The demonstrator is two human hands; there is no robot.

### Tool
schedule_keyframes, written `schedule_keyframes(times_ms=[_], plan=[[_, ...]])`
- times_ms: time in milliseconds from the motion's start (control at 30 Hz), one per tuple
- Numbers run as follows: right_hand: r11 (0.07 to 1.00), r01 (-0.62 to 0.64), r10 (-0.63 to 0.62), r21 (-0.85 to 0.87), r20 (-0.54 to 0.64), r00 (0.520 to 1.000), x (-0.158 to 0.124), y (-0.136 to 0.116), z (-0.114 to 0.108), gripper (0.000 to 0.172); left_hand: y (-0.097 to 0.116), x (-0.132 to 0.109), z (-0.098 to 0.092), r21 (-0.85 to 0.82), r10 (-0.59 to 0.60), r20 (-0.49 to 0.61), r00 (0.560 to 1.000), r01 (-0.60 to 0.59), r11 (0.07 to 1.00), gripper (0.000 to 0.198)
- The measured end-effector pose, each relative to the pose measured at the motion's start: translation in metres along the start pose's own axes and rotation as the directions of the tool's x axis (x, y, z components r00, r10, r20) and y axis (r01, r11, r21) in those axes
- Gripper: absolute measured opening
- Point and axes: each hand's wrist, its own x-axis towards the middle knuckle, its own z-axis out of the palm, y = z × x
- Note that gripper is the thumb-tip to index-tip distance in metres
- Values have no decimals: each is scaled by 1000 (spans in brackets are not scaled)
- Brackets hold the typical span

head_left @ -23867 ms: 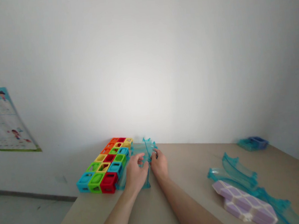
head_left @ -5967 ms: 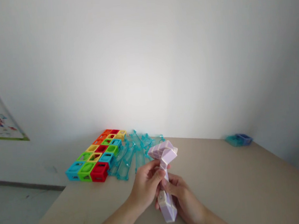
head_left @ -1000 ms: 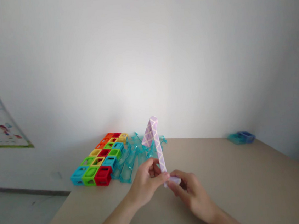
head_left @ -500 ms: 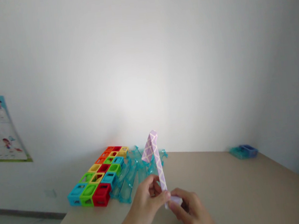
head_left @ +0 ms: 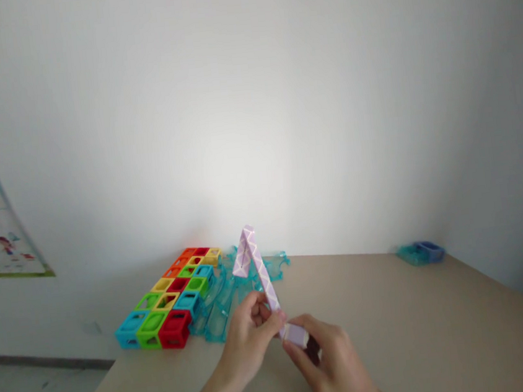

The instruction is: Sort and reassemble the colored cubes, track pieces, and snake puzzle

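Note:
A lilac snake puzzle [head_left: 262, 275] with pale zigzag lines is raised above the table, its long straight part leaning to the left. At the top it folds back down into a short hooked end. My left hand [head_left: 249, 331] pinches the lower part of the straight length between thumb and fingers. Just to the right, my right hand [head_left: 329, 354] grips the short bottom section, which sticks out sideways. Part of that section is hidden behind my right fingers.
Colourful hollow cube blocks [head_left: 177, 286] lie in rows on the table [head_left: 396, 325] at left. Teal transparent track pieces [head_left: 218, 316] sit beside them. A blue tray-like piece [head_left: 430, 252] and more teal parts are at the far right, near the wall. A poster [head_left: 1, 229] hangs at left.
The puzzle has tilted further left, and its bottom section now shows a broader face to me. Both hands have risen slightly, still holding it. The view has shifted a little.

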Motion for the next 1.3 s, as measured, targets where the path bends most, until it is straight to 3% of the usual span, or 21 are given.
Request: schedule_keyframes(times_ms=[100,200,333,400,500,633,733,933,1067,1167,1233,1300], plan=[[920,-164,170,356,13,985,2,5,1,47,-1,-1,4,-51,71,-17,997,-72,996,27],[649,-417,379,636,204,903,6,9,4,53,-2,-4,8,-117,109,10,994,-107,987,31],[325,-715,443,619,569,693,10,5,4,56,-2,-8,8,-142,123,-39,992,-127,982,33],[261,-743,428,616,616,661,10,2,3,52,-1,-8,7,-132,149,-48,988,-155,979,32],[349,-653,402,672,522,752,8,0,4,44,1,-8,7,-137,158,-31,987,-161,977,31],[517,-519,314,681,414,855,7,2,11,49,5,-8,7,-173,117,-29,993,-120,978,33],[577,-482,281,659,395,875,7,5,15,53,7,-8,5,-184,95,-9,995,-95,978,35],[869,-287,192,403,260,946,2,10,13,40,9,-7,2,-150,122,-22,992,-124,981,30],[959,-194,151,208,203,967,3,11,9,34,5,-4,3,-165,74,-23,997,-77,983,30],[996,-81,74,24,204,976,3,11,7,36,4,-2,4,-271,19,-56,998,-33,962,28],[998,-54,42,40,255,966,2,12,6,45,5,-3,4,-387,-21,-49,999,0,922,27],[985,-84,47,153,230,972,1,15,7,52,9,-4,2,-494,-53,-4,999,45,868,26]])
